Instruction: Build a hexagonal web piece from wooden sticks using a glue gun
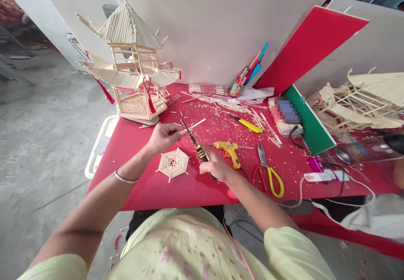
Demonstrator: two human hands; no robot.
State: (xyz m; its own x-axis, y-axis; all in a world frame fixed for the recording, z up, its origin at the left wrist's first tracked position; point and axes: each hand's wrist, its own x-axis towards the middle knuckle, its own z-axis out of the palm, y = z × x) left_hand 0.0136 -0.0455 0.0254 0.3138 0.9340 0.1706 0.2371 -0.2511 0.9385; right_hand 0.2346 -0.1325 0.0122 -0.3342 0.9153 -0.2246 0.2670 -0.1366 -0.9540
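My left hand (164,138) is closed in a pinch on a thin wooden stick (198,123), whose pale end points up and right. My right hand (215,165) grips the yellow-and-black handle of a file (188,132). Its dark, narrow blade crosses the stick close to my left fingertips; I cannot tell whether they touch. Just below, a hexagonal web-like panel of sticks (179,167) lies flat on the red tabletop (142,194). To the right of my right hand are a yellow glue gun (227,147) and pliers (262,156) with one red and one yellow handle.
A stick-built pagoda (139,78) with red tassels stands at the back left. Behind the hands lie a yellow utility knife (249,125), loose sticks and scattered chips. A pen cup (236,87), a green board (307,120) and a power strip (326,175) are farther right.
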